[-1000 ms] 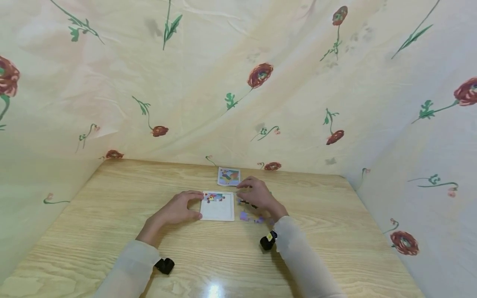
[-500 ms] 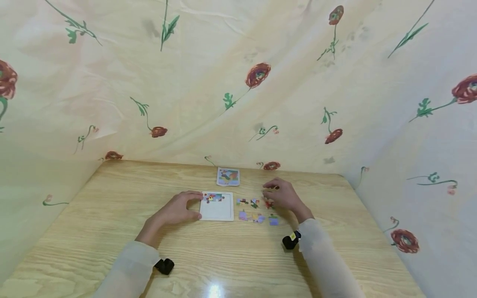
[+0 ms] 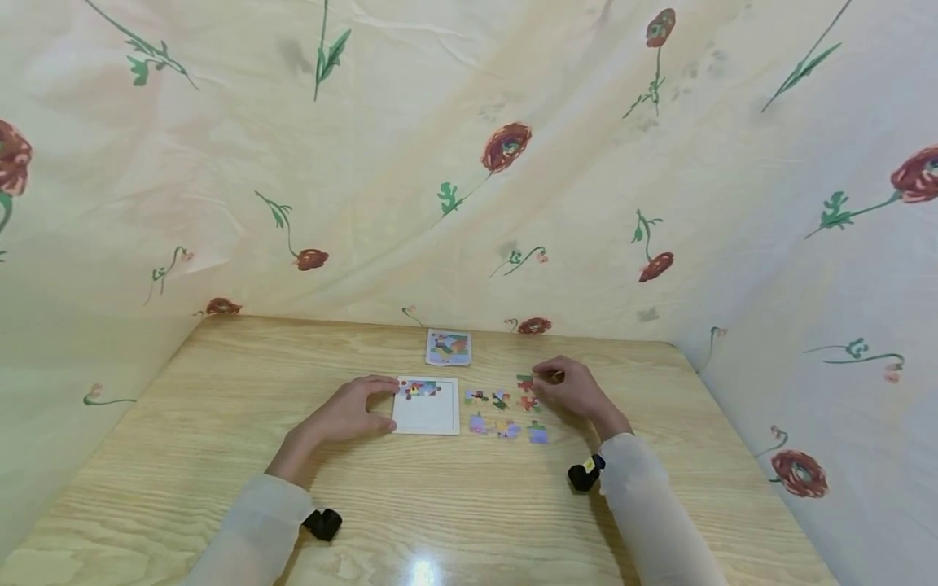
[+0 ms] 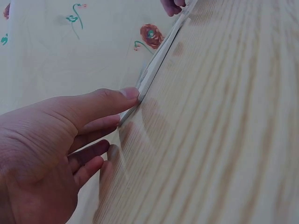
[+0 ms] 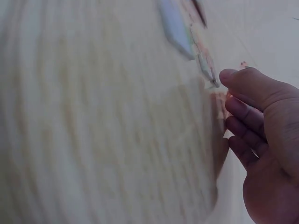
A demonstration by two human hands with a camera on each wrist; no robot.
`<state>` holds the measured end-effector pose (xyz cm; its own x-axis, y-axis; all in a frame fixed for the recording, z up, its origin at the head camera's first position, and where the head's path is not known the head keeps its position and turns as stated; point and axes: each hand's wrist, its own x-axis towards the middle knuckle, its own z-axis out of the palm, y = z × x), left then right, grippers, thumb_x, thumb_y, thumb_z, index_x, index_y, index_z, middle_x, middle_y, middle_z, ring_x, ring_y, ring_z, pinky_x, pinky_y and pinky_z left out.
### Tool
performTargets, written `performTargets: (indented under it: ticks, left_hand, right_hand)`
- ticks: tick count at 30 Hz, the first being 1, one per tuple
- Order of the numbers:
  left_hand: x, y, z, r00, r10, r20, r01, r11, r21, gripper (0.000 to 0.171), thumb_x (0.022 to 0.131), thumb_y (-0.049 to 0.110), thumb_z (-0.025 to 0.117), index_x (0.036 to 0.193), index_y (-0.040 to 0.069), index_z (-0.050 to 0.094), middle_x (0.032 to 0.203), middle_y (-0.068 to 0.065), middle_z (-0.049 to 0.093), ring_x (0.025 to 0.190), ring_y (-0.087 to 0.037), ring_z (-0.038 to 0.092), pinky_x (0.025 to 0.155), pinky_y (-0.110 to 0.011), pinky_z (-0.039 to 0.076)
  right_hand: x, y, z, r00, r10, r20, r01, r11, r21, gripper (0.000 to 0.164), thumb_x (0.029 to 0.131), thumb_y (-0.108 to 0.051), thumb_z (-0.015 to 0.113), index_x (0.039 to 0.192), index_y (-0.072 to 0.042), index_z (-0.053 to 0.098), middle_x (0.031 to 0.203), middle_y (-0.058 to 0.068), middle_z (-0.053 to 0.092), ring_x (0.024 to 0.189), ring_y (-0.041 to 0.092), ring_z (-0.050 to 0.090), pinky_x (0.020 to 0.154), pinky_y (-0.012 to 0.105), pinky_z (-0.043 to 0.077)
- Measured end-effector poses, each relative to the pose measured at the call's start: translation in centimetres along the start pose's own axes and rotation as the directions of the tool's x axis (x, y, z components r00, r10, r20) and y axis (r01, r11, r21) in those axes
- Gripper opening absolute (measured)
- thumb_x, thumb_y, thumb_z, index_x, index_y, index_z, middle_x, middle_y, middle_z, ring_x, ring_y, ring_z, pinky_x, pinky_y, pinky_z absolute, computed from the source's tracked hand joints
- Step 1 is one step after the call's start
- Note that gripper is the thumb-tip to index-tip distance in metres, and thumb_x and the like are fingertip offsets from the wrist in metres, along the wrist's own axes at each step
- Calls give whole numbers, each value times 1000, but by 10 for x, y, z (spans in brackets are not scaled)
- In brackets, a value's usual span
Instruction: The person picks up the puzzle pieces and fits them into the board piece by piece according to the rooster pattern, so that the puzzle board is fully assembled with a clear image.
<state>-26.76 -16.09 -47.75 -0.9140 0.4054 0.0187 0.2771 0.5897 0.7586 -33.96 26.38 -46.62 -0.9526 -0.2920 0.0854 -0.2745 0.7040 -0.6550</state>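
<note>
A white puzzle tray (image 3: 427, 415) lies flat on the table, with joined jigsaw pieces (image 3: 420, 389) along its upper left. My left hand (image 3: 357, 411) holds the tray by its left edge, thumb at the near corner and index finger at the far one. In the left wrist view the thumb of the left hand (image 4: 70, 121) lies on the tray's rim (image 4: 156, 70). My right hand (image 3: 579, 391) is at the right side of a red and green jigsaw piece (image 3: 524, 382), fingertips close to it. The blurred right wrist view shows the right hand (image 5: 275, 130) beside the end of the pieces, nothing clearly pinched.
Several loose jigsaw pieces (image 3: 501, 399) lie in rows right of the tray, among them a lilac and green piece (image 3: 538, 433). A picture card (image 3: 449, 347) lies behind the tray. Flowered cloth (image 3: 366, 163) hangs along the back and sides of the wooden table (image 3: 410, 496).
My right hand has moved right, from beside the tray across the loose pieces to their far right end, uncovering them. The left hand keeps its place at the tray.
</note>
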Motion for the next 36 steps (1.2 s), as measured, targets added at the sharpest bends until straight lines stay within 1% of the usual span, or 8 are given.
performTargets:
  ticks: [3, 11, 16, 19, 25, 29, 36]
  left_hand:
    - [0, 1, 0, 1000, -3, 1, 3, 1000, -2, 61, 88, 24, 80, 144, 7, 60, 157, -9, 52, 151, -38, 39, 122, -60, 34]
    - [-1, 1, -2, 1000, -13, 9, 13, 1000, -10, 61, 89, 23, 79, 145, 8, 59, 158, -10, 49, 152, -39, 38, 122, -60, 34]
    - [0, 1, -2, 1000, -18, 7, 18, 1000, -1, 61, 89, 23, 79, 145, 8, 59, 159, -10, 49, 152, -39, 37, 122, -60, 34]
    - [0, 1, -2, 1000, -17, 7, 17, 1000, 4, 61, 89, 23, 79, 145, 8, 60, 158, -10, 50, 152, -39, 38, 123, -60, 33]
    - [0, 1, -2, 1000, -10, 8, 10, 1000, 2, 61, 89, 23, 79, 144, 6, 60, 157, -10, 51, 151, -38, 39, 122, -59, 34]
    - [0, 1, -1, 1000, -9, 10, 9, 1000, -5, 61, 89, 22, 79, 144, 7, 60, 157, -10, 51, 151, -38, 39, 122, -59, 34]
    - [0, 1, -2, 1000, -13, 8, 14, 1000, -7, 61, 88, 24, 80, 144, 7, 60, 156, -9, 52, 151, -37, 39, 122, -59, 34]
  right_hand:
    - [0, 1, 1, 1000, 3, 15, -3, 1000, -1, 31, 97, -19, 72, 126, -7, 72, 124, 12, 68, 115, 30, 63, 99, 50, 54]
    - [2, 5, 2, 999, -26, 28, 27, 1000, -17, 28, 97, -19, 72, 124, -10, 74, 123, 10, 67, 115, 29, 62, 100, 48, 52]
    - [4, 6, 2, 997, -61, 48, 63, 997, -36, 28, 98, -18, 71, 124, -9, 74, 124, 11, 65, 118, 33, 60, 102, 53, 52]
    - [4, 5, 1, 996, -67, 55, 69, 997, -33, 27, 98, -18, 71, 123, -9, 74, 124, 12, 64, 119, 34, 60, 103, 56, 51]
    - [4, 5, 2, 997, -58, 46, 60, 998, -36, 24, 97, -17, 72, 119, -8, 76, 121, 13, 65, 118, 34, 60, 103, 56, 51]
    - [4, 5, 3, 999, -34, 31, 35, 998, -45, 24, 96, -19, 73, 117, -9, 77, 120, 12, 66, 117, 34, 61, 103, 55, 51]
    - [4, 2, 4, 1000, -16, 17, 17, 999, -46, 24, 95, -20, 74, 116, -9, 77, 116, 10, 67, 113, 31, 63, 100, 53, 53]
